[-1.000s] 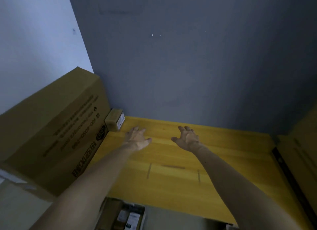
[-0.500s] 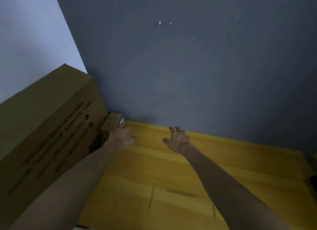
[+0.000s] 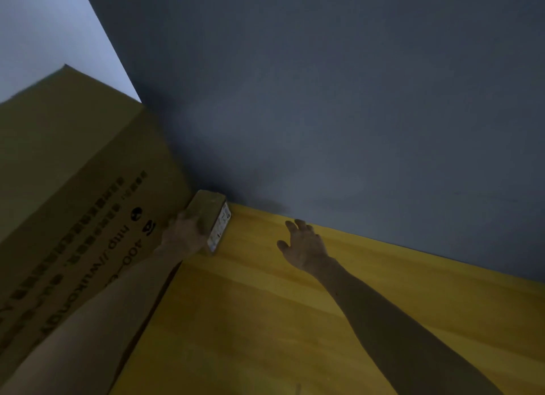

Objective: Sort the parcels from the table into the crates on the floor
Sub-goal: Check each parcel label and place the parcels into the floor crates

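Small brown parcel (image 3: pixel 208 207) is sitting in the far left corner of the yellow wooden table (image 3: pixel 265 321). It is tucked in by the grey wall (image 3: pixel 324 99) behind it and touching the big cardboard box (image 3: pixel 73 188) on its left. Parcel is lying with its long side running near to far. A white printed label (image 3: pixel 220 228) is facing right, print too small to read.

Left hand (image 3: pixel 184 234) is reaching in alongside the big cardboard box and lying on the near end of the parcel, covering that end and part of the top. The hand is blurred, so cannot tell if the fingers are curling round the parcel or only touching it. Parcel is looking flat on the table, not lifted.

Right hand (image 3: pixel 305 245) is hanging over the table to the right of the parcel, apart from it, palm down. Its fingers are spread and relaxed, holding nothing, with the tips pointing toward the grey wall. Cannot tell if it is touching the table top.

Both forearms are bare, coming in from the near side.

Big cardboard box is filling the left side of the view, dark print and symbols running sideways along the face turned toward the table. A white wall (image 3: pixel 44 25) is showing above it at far left, meeting the grey wall at the corner. Light is dim throughout.
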